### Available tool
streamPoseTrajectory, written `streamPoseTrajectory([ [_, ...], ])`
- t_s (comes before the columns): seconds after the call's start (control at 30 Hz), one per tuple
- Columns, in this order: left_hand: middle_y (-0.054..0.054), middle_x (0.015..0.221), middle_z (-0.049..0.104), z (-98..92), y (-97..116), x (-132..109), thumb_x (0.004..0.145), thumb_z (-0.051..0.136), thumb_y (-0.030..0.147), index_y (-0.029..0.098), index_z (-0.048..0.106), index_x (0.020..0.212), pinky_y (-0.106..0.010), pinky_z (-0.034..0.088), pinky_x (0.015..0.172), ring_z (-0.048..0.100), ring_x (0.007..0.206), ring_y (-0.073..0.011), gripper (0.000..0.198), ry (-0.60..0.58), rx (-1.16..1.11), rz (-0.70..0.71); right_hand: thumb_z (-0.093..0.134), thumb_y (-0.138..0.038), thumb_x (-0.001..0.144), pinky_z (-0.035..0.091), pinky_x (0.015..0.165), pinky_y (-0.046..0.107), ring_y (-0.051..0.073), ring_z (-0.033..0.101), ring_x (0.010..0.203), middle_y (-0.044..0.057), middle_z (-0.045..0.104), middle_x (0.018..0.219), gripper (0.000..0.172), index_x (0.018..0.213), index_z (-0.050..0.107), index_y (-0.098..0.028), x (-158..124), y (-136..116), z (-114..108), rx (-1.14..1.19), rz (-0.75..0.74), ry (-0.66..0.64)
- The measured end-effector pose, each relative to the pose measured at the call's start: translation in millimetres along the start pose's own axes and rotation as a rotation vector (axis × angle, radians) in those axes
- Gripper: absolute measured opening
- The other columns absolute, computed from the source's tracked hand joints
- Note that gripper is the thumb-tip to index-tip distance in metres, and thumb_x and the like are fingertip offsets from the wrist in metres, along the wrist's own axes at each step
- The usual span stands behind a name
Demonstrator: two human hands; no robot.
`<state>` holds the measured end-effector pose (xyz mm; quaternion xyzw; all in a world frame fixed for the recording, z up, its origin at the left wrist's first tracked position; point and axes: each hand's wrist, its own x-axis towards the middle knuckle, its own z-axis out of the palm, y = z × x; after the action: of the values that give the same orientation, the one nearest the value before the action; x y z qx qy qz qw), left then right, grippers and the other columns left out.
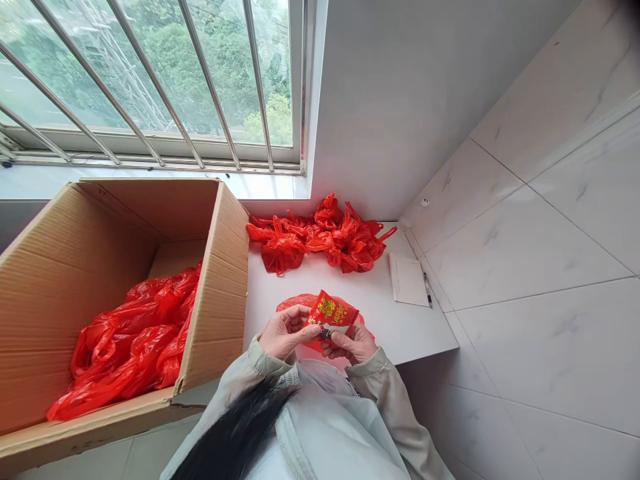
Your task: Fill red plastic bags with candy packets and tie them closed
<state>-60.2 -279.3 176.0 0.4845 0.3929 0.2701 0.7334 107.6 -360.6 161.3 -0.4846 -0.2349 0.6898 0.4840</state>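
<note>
My left hand (pixel 284 331) and my right hand (pixel 354 343) both pinch a small red packet (pixel 333 313) with gold print, held just above the white table (pixel 380 300) near its front edge. A small dark thing sits between my fingertips at the packet's lower edge. Under the packet lies a thin red plastic bag (pixel 295 303), flat on the table. Both hands have their fingers closed on the packet.
A large open cardboard box (pixel 220 280) holding red plastic bags (pixel 130 347) stands at the left. A heap of tied red bags (pixel 320 237) lies at the table's back. A notepad (pixel 407 280) with a pen (pixel 427 290) lies beside the tiled wall at right.
</note>
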Motion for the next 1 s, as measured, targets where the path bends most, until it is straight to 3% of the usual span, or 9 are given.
streamPoseTrajectory([
  [0.13,-0.002,0.075,0.074,0.1,10.0,-0.4,0.062,0.085,0.053,0.014,0.067,0.085,-0.023,0.056,0.062,0.067,0.063,-0.0130,0.048,-0.066,-0.013,0.015,0.084,-0.056,0.061,0.057,0.064,0.029,0.020,0.072,0.071,0.005,0.076,0.080,0.046,0.091,0.077,-0.021,-0.4,1.0,3.3,-0.033,-0.059,0.001],
  [0.27,-0.001,0.074,0.074,-1.1,15.0,-3.5,0.067,0.082,0.046,0.015,0.070,0.082,-0.022,0.055,0.065,0.067,0.064,-0.0131,0.037,-0.031,0.101,0.061,0.083,-0.054,0.065,0.060,0.064,0.030,0.023,0.074,0.086,0.004,0.077,0.093,0.046,0.098,0.076,-0.023,3.3,7.7,3.3,0.031,-0.145,0.049],
  [0.4,-0.003,0.079,0.074,-4.1,10.9,-4.3,0.066,0.082,0.039,0.015,0.073,0.079,-0.024,0.056,0.073,0.069,0.072,-0.0159,0.030,0.002,0.171,0.081,0.086,-0.050,0.063,0.062,0.068,0.034,0.024,0.074,0.084,0.002,0.078,0.089,0.038,0.092,0.077,-0.026,8.8,16.2,-3.0,0.090,-0.170,0.100],
  [0.5,-0.004,0.079,0.073,-3.6,10.9,-5.5,0.063,0.084,0.038,0.014,0.074,0.083,-0.024,0.056,0.068,0.067,0.069,-0.0152,0.033,0.028,0.182,0.112,0.086,-0.047,0.064,0.063,0.071,0.038,0.025,0.074,0.084,0.002,0.078,0.090,0.036,0.093,0.077,-0.027,7.9,16.1,-3.3,0.089,-0.179,0.105],
  [0.6,-0.006,0.087,0.074,0.2,17.4,-8.2,0.066,0.083,0.037,0.013,0.074,0.095,-0.025,0.056,0.069,0.068,0.073,-0.0166,0.039,-0.014,0.180,0.157,0.085,-0.044,0.067,0.062,0.079,0.040,0.026,0.074,0.090,0.002,0.078,0.096,0.030,0.091,0.077,-0.027,3.6,9.6,3.3,0.062,-0.250,0.069],
  [0.7,-0.007,0.081,0.073,3.6,25.2,-9.7,0.071,0.080,0.034,0.013,0.076,0.087,-0.025,0.055,0.067,0.067,0.071,-0.0163,0.026,-0.012,0.248,0.258,0.085,-0.042,0.068,0.060,0.088,0.041,0.027,0.072,0.101,0.003,0.076,0.105,0.031,0.095,0.077,-0.028,0.2,3.5,9.7,0.075,-0.344,0.001],
  [0.8,-0.006,0.073,0.072,3.1,28.1,-8.3,0.075,0.078,0.033,0.016,0.078,0.077,-0.024,0.052,0.064,0.065,0.066,-0.0153,0.017,-0.001,0.314,0.371,0.083,-0.046,0.070,0.062,0.083,0.042,0.027,0.074,0.095,0.004,0.076,0.106,0.038,0.103,0.076,-0.029,-1.3,2.8,9.1,0.088,-0.331,-0.017],
  [1.0,-0.008,0.078,0.076,-3.0,24.5,-5.0,0.079,0.076,0.039,0.021,0.079,0.078,-0.029,0.055,0.070,0.068,0.072,-0.0190,0.018,-0.062,0.347,0.497,0.083,-0.053,0.067,0.064,0.073,0.039,0.024,0.075,0.084,0.004,0.077,0.099,0.037,0.096,0.078,-0.030,-1.4,8.6,0.9,0.104,-0.287,0.032],
])
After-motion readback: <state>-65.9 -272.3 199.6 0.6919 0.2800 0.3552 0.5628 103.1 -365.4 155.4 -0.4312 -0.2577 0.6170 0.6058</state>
